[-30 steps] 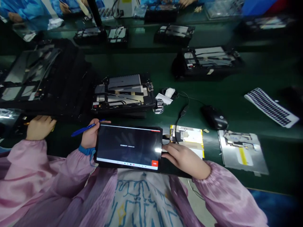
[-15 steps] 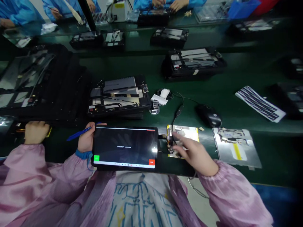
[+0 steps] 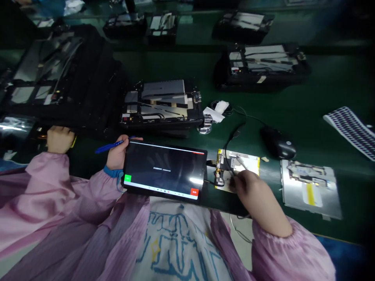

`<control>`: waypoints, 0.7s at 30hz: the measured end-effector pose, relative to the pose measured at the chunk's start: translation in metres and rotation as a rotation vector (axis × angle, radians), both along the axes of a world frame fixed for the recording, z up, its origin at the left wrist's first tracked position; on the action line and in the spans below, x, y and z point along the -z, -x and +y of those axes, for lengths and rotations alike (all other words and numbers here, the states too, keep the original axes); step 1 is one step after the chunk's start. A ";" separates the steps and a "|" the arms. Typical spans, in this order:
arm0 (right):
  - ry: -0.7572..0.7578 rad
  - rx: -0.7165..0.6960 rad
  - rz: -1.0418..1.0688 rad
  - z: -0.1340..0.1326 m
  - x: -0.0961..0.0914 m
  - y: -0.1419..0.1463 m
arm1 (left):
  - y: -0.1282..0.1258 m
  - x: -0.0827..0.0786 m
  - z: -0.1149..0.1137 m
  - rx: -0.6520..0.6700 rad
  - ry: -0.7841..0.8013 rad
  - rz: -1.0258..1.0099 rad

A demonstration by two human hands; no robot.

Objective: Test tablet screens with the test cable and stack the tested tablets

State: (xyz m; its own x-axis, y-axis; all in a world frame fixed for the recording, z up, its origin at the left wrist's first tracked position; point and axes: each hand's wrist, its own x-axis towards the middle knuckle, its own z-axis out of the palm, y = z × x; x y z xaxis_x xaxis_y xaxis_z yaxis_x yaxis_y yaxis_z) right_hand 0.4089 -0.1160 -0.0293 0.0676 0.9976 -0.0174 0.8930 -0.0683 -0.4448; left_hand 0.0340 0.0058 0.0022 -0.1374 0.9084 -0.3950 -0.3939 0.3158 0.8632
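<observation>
My left hand [image 3: 116, 155] grips the left edge of a black tablet [image 3: 164, 169] held at the table's front edge, with a blue pen [image 3: 109, 146] sticking out between its fingers. The tablet's screen is lit, with a green square at its lower left and a red one at its lower right. My right hand [image 3: 252, 188] is pinched on a thin pale tool [image 3: 240, 162], its tip over a yellow-edged board [image 3: 249, 162] just right of the tablet. A short cable joins the board to the tablet.
Another person's hand [image 3: 59, 139] in a pink sleeve rests at the far left. Opened tablet chassis [image 3: 162, 102] lie behind on the green table [image 3: 322, 93], with a black mouse [image 3: 278, 143], a keyboard sheet [image 3: 350, 130] and a metal plate [image 3: 310, 187] to the right.
My right hand left the tablet's right edge, moved right onto the yellow-edged board and now pinches a thin tool. A green square appeared on the screen. The view shifted down.
</observation>
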 end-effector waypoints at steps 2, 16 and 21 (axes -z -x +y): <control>0.006 0.094 0.214 0.006 -0.005 0.003 | 0.000 0.001 -0.001 0.015 -0.015 0.002; 0.267 0.155 1.411 0.022 -0.013 0.051 | -0.001 -0.002 0.003 -0.045 -0.002 0.113; 0.263 0.199 1.452 0.019 -0.002 0.051 | -0.007 -0.004 0.004 -0.078 -0.009 0.133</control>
